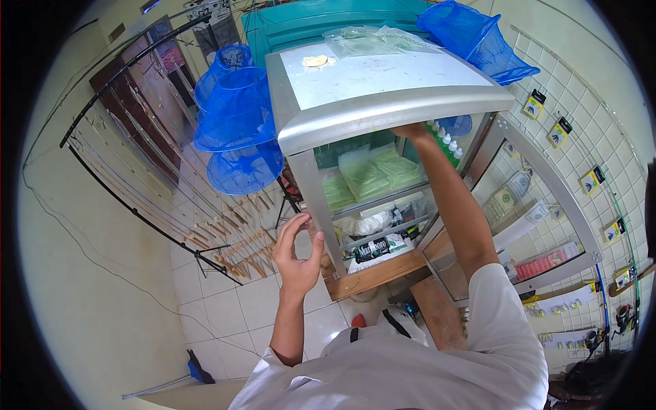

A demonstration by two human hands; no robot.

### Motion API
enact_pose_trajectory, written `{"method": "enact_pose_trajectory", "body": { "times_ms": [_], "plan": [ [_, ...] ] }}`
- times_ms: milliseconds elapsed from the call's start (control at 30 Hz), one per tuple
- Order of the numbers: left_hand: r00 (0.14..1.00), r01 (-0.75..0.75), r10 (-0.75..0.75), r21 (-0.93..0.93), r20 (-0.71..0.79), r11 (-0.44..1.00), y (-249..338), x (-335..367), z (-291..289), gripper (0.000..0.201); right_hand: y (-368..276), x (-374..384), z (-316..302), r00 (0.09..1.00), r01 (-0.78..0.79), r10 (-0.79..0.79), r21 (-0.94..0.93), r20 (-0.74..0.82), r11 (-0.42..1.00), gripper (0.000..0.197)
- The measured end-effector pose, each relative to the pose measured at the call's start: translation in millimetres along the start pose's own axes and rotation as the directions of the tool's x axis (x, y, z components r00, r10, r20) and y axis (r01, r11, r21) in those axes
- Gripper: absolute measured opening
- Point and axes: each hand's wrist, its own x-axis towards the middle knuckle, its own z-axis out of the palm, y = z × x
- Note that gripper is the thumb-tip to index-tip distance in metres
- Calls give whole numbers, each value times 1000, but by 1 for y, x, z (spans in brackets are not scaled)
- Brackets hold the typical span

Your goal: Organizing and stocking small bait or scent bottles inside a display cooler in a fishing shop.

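Note:
A glass display cabinet with a metal frame (383, 113) stands in front of me, its glass door (540, 212) swung out to the right. Into its upper part reaches my right hand (408, 130); the fingers are hidden behind the top frame. Beside that hand is a row of small green bottles with white caps (447, 143). Stacks of flat packets in clear plastic, green-looking, (383, 171) lie on the upper shelf. My left hand (298, 256) is raised at the cabinet's left front post, thumb and fingers apart, holding nothing. Whether its fingertips touch the post, I cannot tell.
Blue mesh nets (236, 109) hang at the left, and another blue net (478, 41) is behind the cabinet. A rack of thin rods (130, 195) stands left. Small packets hang on the white wall grid (570, 123). Clear plastic bags (372, 41) lie on the cabinet top.

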Motion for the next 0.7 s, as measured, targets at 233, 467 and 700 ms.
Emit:
{"method": "enact_pose_trajectory", "body": {
  "times_ms": [233, 467, 700],
  "plan": [
    [1000, 8, -8, -27, -6, 1000, 1, -2, -1, 40, -17, 4, -19, 991, -80, 89, -88, 97, 993, 50],
    [1000, 22, -22, -40, 6, 999, 1, -1, 1, 41, -3, 0, -18, 995, -73, 82, -167, 47, 983, 42],
    [999, 48, -49, -60, -13, 997, 4, -3, 1, 41, -8, -1, -22, 990, -109, 120, -144, 76, 984, 42]
  ]
}}
